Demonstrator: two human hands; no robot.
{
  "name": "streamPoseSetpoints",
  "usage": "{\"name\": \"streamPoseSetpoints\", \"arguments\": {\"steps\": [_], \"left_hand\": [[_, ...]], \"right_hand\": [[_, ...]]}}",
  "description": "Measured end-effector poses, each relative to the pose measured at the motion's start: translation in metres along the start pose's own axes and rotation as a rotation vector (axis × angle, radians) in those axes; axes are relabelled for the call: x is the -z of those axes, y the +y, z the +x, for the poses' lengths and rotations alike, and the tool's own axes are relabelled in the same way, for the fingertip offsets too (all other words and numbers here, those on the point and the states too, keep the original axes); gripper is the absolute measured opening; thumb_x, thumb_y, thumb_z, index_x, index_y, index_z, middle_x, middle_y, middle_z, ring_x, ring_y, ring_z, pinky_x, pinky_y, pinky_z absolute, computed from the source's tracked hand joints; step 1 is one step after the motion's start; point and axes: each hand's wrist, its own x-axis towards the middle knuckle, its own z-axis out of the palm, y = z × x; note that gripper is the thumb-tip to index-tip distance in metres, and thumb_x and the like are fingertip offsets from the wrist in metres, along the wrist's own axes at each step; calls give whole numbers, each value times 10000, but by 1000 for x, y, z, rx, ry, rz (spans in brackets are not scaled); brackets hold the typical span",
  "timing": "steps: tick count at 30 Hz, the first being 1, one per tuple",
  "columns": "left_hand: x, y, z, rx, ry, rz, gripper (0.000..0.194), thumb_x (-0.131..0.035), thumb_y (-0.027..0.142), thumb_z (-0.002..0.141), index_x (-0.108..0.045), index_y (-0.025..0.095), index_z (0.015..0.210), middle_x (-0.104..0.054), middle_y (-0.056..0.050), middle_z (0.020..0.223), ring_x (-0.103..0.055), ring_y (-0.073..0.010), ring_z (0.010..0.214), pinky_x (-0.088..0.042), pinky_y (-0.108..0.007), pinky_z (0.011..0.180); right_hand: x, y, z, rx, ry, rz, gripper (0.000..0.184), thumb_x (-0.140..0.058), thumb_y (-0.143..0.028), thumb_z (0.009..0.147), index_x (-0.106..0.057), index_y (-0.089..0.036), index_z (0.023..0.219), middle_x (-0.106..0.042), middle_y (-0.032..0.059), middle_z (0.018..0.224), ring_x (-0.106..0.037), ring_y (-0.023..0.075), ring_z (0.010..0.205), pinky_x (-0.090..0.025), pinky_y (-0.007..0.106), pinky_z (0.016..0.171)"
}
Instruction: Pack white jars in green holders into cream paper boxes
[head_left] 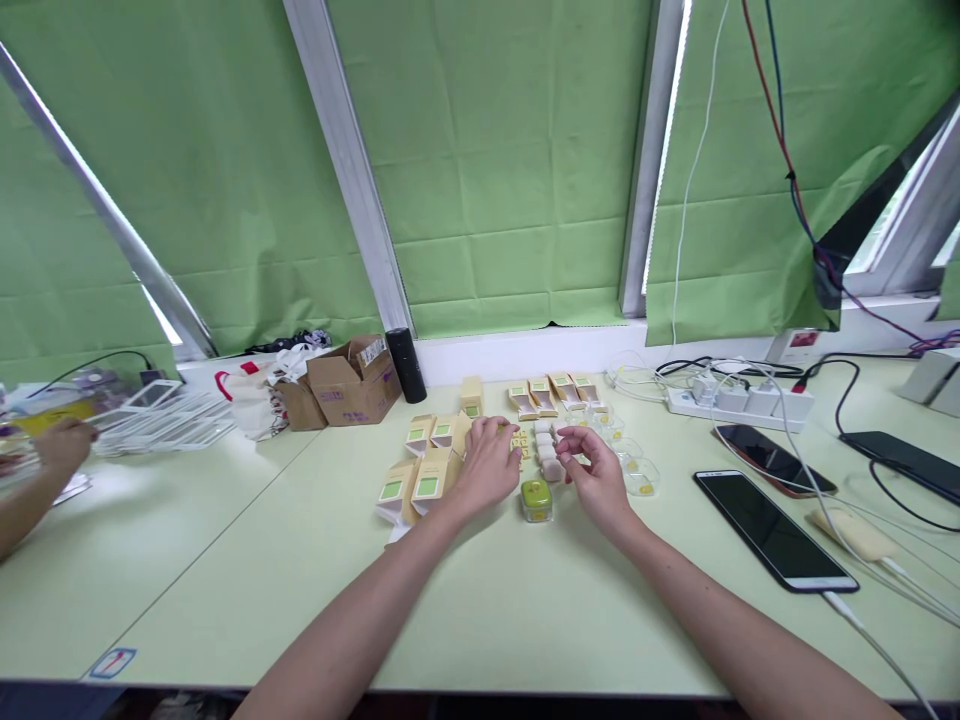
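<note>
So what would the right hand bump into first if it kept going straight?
Probably the pale pieces just beyond the fingertips of the right hand; depth is unclear, so it might already touch one.

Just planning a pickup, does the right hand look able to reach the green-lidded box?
Probably yes: the right hand is close beside the green-lidded box, and nothing seems to stand between them, though whether it holds something is unclear.
</note>
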Motion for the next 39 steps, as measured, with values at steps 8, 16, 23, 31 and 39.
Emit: {"name": "streamPoseSetpoints", "arguments": {"steps": [8, 16, 23, 31, 39], "left_hand": [[-12, -12, 69, -74, -300, 260, 332, -539, 173, 903, -705, 164, 1190, -552, -181, 1454, -389, -383, 1399, -346, -591, 1162], [-44, -16, 104, -68, -436, 309, 377, -612, 132, 792, -738, 221, 1135, -597, -159, 1414, -400, -406, 1395, -334, -640, 1131], [-47, -17, 108, -66, -424, 319, 314, -602, 115, 819, -726, 184, 1099, -665, -168, 1260, -419, -384, 1357, -301, -638, 1150], [-27, -25, 103, -73, -289, 263, 522, -574, 44, 788, -638, 169, 1290, -512, -179, 1480, -482, -369, 1333, -402, -583, 1124], [2, -23, 78, -106, -89, 123, 688, -445, 46, 919, -324, 183, 1581, -255, -186, 1673, -562, -297, 1361, -522, -445, 1102]], "right_hand": [[1, 0, 0, 2, -8, -52, 207, -629, -369, 910, -704, -231, 1043, -687, 57, 927, -645, 223, 862, -507, 299, 616], [4, 2, 3, -9, -4, -88, 200, -630, -380, 904, -712, -228, 1005, -695, 49, 890, -649, 221, 829, -510, 314, 655], [4, 2, 4, -1, 6, -92, 218, -637, -391, 907, -706, -226, 1032, -696, 52, 908, -651, 227, 861, -499, 311, 667], [1, -4, 2, -6, 7, -88, 225, -659, -411, 884, -703, -238, 1021, -692, 47, 889, -644, 223, 838, -504, 306, 653], [3, -2, 3, 9, 9, -108, 224, -657, -407, 894, -702, -240, 1036, -698, 49, 901, -652, 228, 856, -498, 305, 651]]}}
